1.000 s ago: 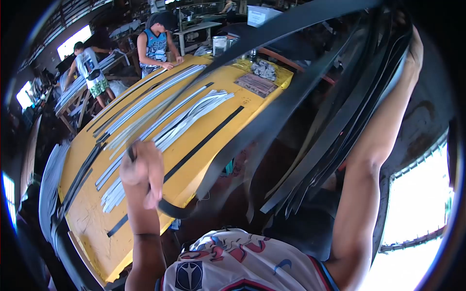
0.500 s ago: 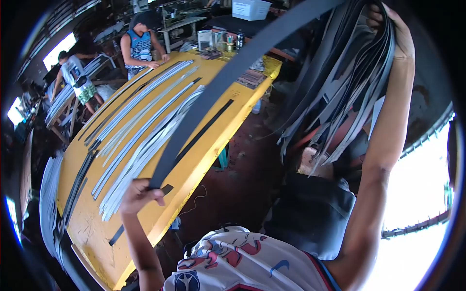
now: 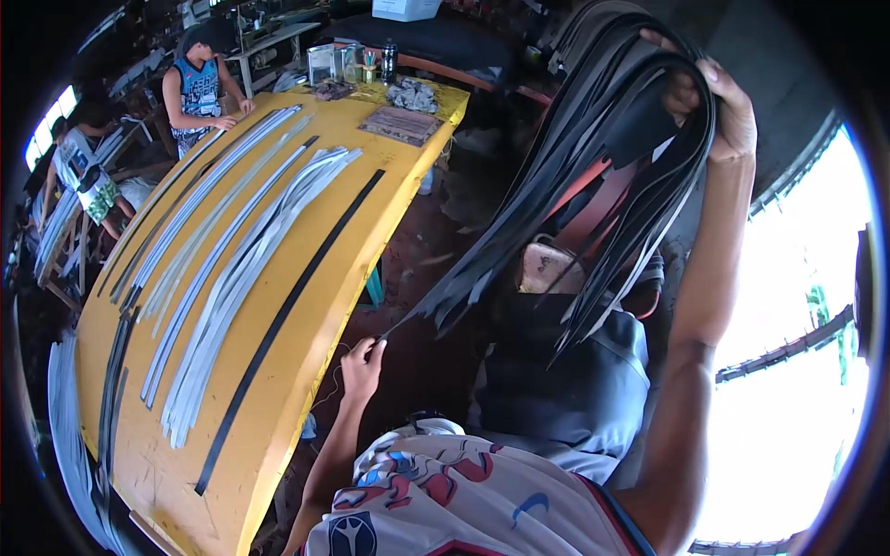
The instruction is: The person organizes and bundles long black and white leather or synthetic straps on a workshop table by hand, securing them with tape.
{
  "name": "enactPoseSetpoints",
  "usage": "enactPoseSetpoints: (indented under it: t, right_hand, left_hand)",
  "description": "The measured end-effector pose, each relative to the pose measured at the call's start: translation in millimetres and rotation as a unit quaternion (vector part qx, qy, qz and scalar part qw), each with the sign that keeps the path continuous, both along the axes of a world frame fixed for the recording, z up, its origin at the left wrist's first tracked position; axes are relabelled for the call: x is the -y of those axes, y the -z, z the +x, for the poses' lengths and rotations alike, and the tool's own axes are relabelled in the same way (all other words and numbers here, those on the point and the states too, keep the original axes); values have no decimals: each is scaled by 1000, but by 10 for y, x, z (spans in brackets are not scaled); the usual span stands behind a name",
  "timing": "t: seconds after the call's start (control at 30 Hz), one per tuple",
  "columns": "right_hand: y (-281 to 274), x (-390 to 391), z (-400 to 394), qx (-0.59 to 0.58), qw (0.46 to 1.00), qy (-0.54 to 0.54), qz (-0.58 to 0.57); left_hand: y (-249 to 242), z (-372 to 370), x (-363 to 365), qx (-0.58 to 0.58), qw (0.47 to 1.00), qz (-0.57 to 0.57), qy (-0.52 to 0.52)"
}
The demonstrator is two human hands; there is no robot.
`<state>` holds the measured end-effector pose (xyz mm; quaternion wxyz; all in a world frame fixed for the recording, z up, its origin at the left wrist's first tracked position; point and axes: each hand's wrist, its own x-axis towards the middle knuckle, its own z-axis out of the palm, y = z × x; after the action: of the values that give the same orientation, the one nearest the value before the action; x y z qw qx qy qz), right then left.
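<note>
High on the right, my right hand (image 3: 728, 107) is closed around a thick bundle of long dark strips (image 3: 593, 120), which drape over it and hang down. Below and to the left, my left hand (image 3: 362, 369) pinches the thin end of one dark strip (image 3: 417, 310), which runs up into the hanging bundle. A single black strip (image 3: 292, 320) lies lengthwise on the yellow table (image 3: 320, 287), left of my left hand. Beside it rests a bunch of pale grey strips (image 3: 236, 278).
More strips lie in rows on the table, and some hang over its left end. A person (image 3: 199, 88) stands at the far edge; another person (image 3: 83, 171) works farther left. Jars (image 3: 348, 63), a can and a crumpled cloth (image 3: 413, 95) sit at the far corner. A black-covered seat (image 3: 561, 371) is below the bundle.
My left hand has left the table area and moved right, toward the hanging bundle. The strip that arched across the view no longer does. My right hand still holds the bundle, now slightly lower.
</note>
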<state>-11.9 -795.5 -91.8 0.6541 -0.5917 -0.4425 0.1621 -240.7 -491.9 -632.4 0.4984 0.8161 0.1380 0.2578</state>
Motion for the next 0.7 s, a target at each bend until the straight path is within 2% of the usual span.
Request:
enactPoseSetpoints:
  t: [0.07,0.1,0.17,0.23,0.27,0.33,0.4,0.43,0.5,0.57,0.63,0.67,0.7]
  right_hand:
    - [160,-52,-196,1,1000,22,-9]
    - [216,-87,-287,20,999,0,-43]
    - [330,-298,-614,34,999,22,-34]
    - [434,-341,-731,-25,998,-38,-46]
    - [477,-375,-810,-24,997,-46,-53]
    - [563,-441,-977,-22,996,-62,-67]
    - [610,-521,-1165,-21,996,-62,-65]
    - [628,-558,-1244,-21,996,-57,-64]
    - [645,-629,-1371,-32,995,-61,-78]
    - [697,-728,-1475,-42,994,-59,-83]
    - [757,-820,-1559,-51,992,-63,-92]
    - [790,-891,-1593,-54,991,-72,-99]
    - [822,-961,-1630,-57,990,-81,-105]
  left_hand:
    - [245,39,108,-15,1000,-6,0]
    - [352,32,133,-22,1000,1,7]
    - [526,21,199,-25,999,5,26]
    - [655,-84,228,-134,988,12,76]
    - [657,-151,220,-235,964,56,110]
    - [701,-353,217,-233,950,158,135]
    - [639,-531,141,-265,937,162,160]
    - [423,-628,79,-293,922,169,190]
    - [-318,-812,-17,-211,963,97,140]
    - [-1215,-1049,-25,-23,998,-30,50]
    - [-1967,-1349,95,109,969,-223,10]
    - [-2171,-1488,78,183,939,-271,107]
    - [-2339,-1522,89,247,868,-353,245]
